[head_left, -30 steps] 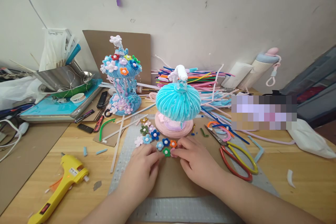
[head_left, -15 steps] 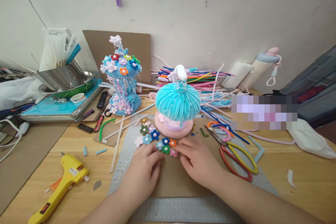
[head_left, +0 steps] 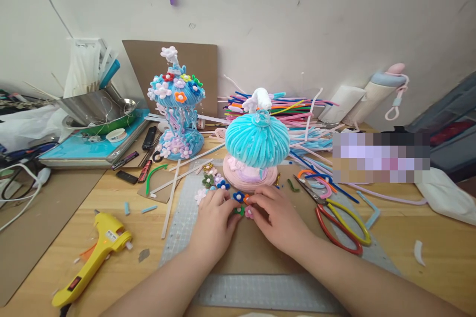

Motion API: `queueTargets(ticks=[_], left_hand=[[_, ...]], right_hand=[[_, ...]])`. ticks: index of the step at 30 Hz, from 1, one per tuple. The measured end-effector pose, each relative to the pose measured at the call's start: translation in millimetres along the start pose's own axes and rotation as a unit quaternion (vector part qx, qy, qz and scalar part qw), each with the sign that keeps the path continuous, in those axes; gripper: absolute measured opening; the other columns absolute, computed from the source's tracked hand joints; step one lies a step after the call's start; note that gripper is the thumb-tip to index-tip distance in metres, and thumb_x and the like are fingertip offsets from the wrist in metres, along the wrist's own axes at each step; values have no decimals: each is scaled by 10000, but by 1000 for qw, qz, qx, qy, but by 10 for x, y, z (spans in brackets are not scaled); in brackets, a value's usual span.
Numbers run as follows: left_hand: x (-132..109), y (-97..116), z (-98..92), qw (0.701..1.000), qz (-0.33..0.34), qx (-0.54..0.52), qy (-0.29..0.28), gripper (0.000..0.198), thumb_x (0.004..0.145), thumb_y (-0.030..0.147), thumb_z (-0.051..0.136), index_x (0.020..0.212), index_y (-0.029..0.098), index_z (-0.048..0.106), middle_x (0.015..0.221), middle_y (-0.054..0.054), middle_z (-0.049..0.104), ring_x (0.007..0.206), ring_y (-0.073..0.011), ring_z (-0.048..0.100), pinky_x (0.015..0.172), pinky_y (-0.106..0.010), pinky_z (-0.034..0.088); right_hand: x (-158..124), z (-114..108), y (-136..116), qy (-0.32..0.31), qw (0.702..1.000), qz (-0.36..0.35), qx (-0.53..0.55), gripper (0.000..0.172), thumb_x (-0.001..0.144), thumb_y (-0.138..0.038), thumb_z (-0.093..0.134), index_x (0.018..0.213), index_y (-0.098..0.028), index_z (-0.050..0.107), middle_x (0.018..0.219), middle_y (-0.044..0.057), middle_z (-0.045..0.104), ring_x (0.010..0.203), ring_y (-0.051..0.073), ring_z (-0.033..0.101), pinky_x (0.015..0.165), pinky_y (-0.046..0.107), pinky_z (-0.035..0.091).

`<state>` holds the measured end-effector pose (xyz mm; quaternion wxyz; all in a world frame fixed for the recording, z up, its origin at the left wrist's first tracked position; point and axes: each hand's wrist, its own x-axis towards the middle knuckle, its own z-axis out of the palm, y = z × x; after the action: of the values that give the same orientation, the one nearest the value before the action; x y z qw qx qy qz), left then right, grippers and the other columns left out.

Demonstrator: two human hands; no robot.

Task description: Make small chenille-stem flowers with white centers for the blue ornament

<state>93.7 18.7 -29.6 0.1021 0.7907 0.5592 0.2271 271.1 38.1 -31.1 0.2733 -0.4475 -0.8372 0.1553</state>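
Observation:
Small pipe-cleaner flowers lie clustered on a cardboard sheet (head_left: 256,257). My left hand (head_left: 215,218) has its thumb and forefinger closed at the sides of a green flower (head_left: 239,211), its palm covering part of the group. My right hand (head_left: 278,215) curls its fingertips around a pink flower (head_left: 249,212), with an orange flower (head_left: 246,199) at its forefinger. A dark blue flower (head_left: 238,196) sits between the hands. Several more, including another blue flower (head_left: 222,185), lie beyond my left hand. Just behind stands a turquoise fluffy dome (head_left: 257,141) on a round pink base (head_left: 232,178).
A flower-covered blue pipe-cleaner model (head_left: 176,94) stands at back left. Scissors (head_left: 342,223) with red and yellow handles lie right. A yellow glue gun (head_left: 100,252) lies left. Piled pipe cleaners (head_left: 275,109) and a steel bowl (head_left: 92,106) are behind. A grey cutting mat (head_left: 260,292) lies underneath.
My left hand has moved right and closed in on the green flower, covering the light blue flowers. My right fingertips have closed around the pink flower. The whole view has shifted slightly.

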Motion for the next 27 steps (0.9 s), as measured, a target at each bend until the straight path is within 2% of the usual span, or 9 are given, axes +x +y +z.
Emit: queueTargets(ticks=[6,12,17,21,25,27], left_hand=[[-58,42,-58,999,38,-8,12,145,783,157,586,895,239,629,954,-38,562,893,-213,484,758,-358,407],[-117,104,-117,995,83,33,38,188,827,160,535,977,245,610,1003,-40,578,950,-216,477,799,-362,377],[-142,132,-135,993,106,37,42,166,832,156,534,959,235,605,984,-26,590,954,-200,479,808,-343,361],[-135,124,-128,994,95,33,46,161,828,165,540,952,242,607,978,-28,587,941,-204,481,795,-348,367],[-93,106,-93,997,48,44,33,147,825,173,536,934,241,609,996,-39,577,935,-220,479,785,-369,381],[-69,93,-71,998,28,48,25,128,820,178,543,917,231,607,994,-41,575,934,-225,483,785,-379,389]], right_hand=[[5,-22,-20,-5,999,3,33,115,833,-169,526,897,-183,620,891,56,547,856,193,508,763,343,412],[1,-42,-63,-14,996,-13,83,32,806,-152,564,808,-179,581,831,35,549,822,182,511,734,319,399],[1,-67,-71,-14,996,-39,82,110,813,-96,509,766,-181,559,788,23,571,806,175,511,736,311,368],[11,-102,-37,17,997,-6,80,117,807,-98,500,727,-181,522,748,10,572,747,159,512,693,285,356],[29,-117,14,34,998,41,46,156,776,-78,475,665,-186,453,665,-8,531,649,147,478,606,260,326],[37,-112,31,29,998,45,32,180,808,-100,450,651,-187,437,627,-15,507,616,141,463,593,258,318]])
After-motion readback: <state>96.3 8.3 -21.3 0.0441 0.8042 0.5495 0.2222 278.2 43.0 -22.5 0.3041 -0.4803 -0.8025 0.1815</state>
